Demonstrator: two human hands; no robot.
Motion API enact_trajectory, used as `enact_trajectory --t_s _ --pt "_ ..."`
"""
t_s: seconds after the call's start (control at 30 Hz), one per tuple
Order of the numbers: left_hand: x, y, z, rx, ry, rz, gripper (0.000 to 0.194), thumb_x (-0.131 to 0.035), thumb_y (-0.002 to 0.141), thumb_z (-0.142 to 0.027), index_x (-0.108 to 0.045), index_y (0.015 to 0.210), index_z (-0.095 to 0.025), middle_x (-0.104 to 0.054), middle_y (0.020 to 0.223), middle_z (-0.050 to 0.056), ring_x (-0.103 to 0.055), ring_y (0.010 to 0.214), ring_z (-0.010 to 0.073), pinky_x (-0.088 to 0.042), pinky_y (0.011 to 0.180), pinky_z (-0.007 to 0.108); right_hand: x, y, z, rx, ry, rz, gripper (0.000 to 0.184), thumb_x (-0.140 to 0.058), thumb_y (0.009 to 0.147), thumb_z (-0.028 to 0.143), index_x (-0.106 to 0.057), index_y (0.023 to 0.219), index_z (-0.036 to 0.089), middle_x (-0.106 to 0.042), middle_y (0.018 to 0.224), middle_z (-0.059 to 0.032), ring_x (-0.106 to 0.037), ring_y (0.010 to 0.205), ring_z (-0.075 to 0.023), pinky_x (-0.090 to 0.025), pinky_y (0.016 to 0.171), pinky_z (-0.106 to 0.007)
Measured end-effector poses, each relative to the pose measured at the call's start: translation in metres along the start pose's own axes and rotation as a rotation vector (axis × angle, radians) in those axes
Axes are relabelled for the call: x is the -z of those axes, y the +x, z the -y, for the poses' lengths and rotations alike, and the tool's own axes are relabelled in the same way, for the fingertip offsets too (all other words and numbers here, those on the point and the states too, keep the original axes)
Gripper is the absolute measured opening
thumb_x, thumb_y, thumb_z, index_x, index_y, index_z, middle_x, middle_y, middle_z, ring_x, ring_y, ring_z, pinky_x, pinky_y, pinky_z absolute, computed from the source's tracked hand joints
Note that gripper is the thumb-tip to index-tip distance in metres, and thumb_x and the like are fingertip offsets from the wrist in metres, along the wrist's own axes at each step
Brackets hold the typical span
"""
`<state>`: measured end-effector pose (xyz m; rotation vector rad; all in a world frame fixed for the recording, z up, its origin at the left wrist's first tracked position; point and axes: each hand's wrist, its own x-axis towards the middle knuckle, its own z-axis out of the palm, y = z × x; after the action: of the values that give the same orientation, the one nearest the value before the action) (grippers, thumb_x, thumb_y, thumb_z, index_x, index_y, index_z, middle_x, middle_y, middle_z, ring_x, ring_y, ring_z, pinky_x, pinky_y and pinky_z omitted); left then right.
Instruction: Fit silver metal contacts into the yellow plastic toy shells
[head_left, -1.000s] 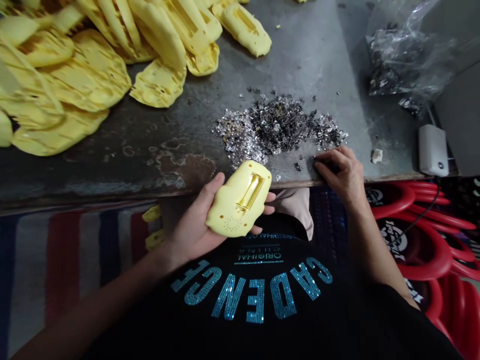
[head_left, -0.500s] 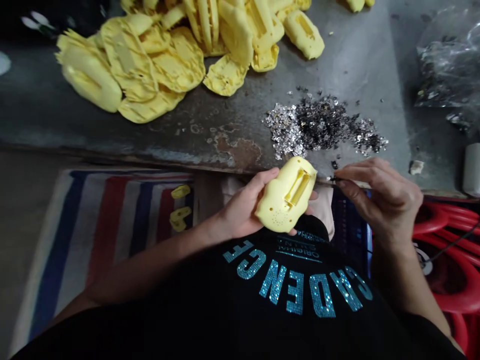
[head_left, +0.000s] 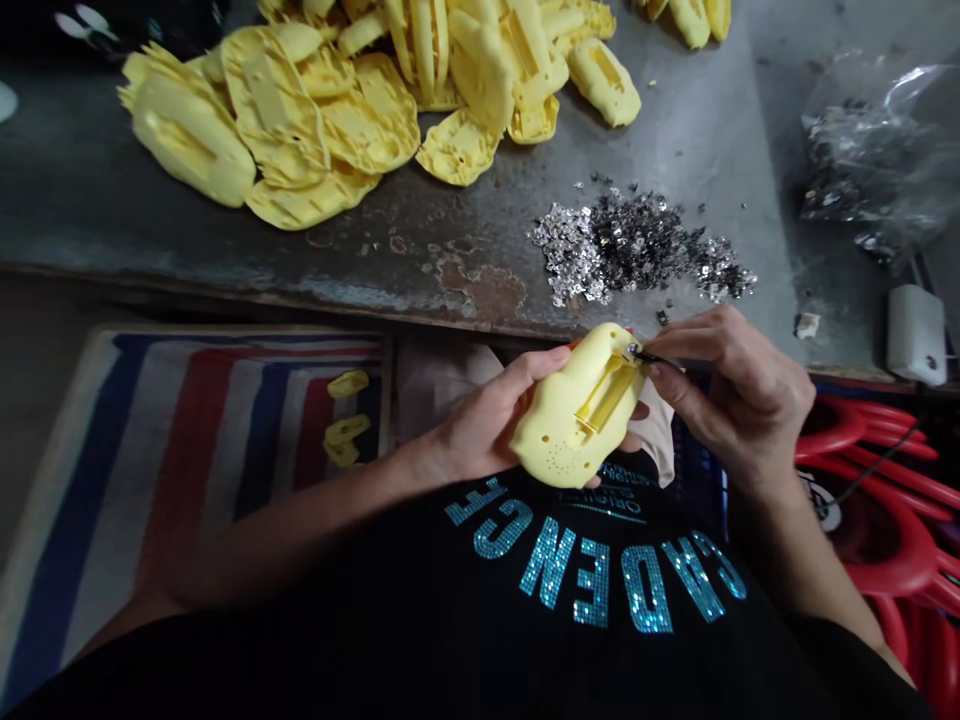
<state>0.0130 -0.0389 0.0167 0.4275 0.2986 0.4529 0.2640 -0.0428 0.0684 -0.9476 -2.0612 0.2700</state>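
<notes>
Because the left hand (head_left: 486,415) cups the yellow case (head_left: 551,435) from the left and from beneath, with its thumb along the left edge and fingertips showing past the right one, the long slot (head_left: 606,395) in the upper face is left uncovered, which is probably the reason for that grip. The case is held by the near edge of the table (head_left: 375,240), above the person's black shirt (head_left: 450,620), the slot slanting away to the right. From that side the right hand (head_left: 739,395) comes to it, thumb and forefinger pinched together on a small metal piece (head_left: 632,350) at the slot's far end; whether the piece touches the wall there I cannot tell. Just beyond the case lies the heap of metal bits (head_left: 641,240), likely kept there for a short reach, while the pile of yellow shells (head_left: 379,110) sits to the far left, apart from the metal, and a clear bag (head_left: 862,165) of similar bits rests at the far right. Half a second ago the pinched piece was just right of the case, clear of it; now it is at the slot, while the left hand's hold looks much the same.
</notes>
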Motion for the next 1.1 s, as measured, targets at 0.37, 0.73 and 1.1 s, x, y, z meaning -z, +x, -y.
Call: enact_trajectory --t_s 0.37,0.73,1.1 --pt "-0.005 0.002 0.002 0.011 0.017 0.007 0.093 -0.073 0.1 -0.077 -0.054 0.173 -0.023 -0.081 0.147 0.021 -0.086 0.123 0.0411 -0.075 0.081 0.044 0.007 -0.003 0.003 0.229 -0.306 0.055 0.036 -0.082 0.104 0.01 -0.073 0.134 0.028 -0.086 0.112 -0.0058 -0.077 0.092 -0.0234 -0.065 0.081 -0.042" --pt "-0.007 0.002 0.004 0.011 0.04 -0.053 0.094 -0.073 0.102 -0.074 -0.047 0.178 -0.026 -0.085 0.135 0.017 -0.088 0.102 0.0339 -0.074 0.08 0.044 0.006 -0.017 0.005 0.267 -0.393 0.096 0.034 -0.083 0.103 0.01 -0.076 0.135 0.018 -0.089 0.12 -0.0104 -0.081 0.104 -0.0264 -0.066 0.086 -0.041" --pt "-0.013 0.008 0.002 0.067 -0.005 -0.113 0.086 -0.072 0.102 -0.07 -0.056 0.169 -0.019 -0.08 0.147 0.021 -0.086 0.116 0.0368 -0.075 0.079 0.042 0.007 -0.031 0.009 0.118 -0.339 -0.045 0.04 -0.081 0.102 0.004 -0.077 0.136 0.025 -0.09 0.119 -0.0088 -0.084 0.105 -0.0257 -0.068 0.09 -0.042"
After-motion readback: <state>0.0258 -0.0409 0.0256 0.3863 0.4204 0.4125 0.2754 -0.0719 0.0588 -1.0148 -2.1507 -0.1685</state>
